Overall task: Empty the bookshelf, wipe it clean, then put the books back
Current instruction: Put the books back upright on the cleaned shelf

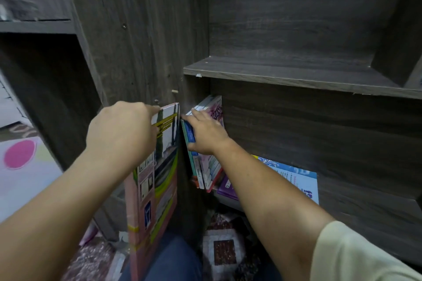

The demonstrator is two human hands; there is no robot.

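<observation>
A dark wood bookshelf (pixel 296 75) fills the view. My left hand (pixel 121 130) grips the top edge of a large pink and green book (pixel 157 180), which stands upright in front of the shelf's side panel. My right hand (pixel 205 132) reaches into the lower compartment and holds the top of a few upright books (pixel 205 166), fingers curled over a blue one. A light blue book (pixel 294 175) and a purple one (pixel 225 187) lie flat on the lower shelf behind my right arm.
The upper shelf board (pixel 274 68) holds nothing in view. On the left there is another dark compartment (pixel 45 89) and a mat with a pink circle (pixel 20 154). A patterned rug (pixel 223 251) and my blue-clad knee (pixel 171 260) lie below.
</observation>
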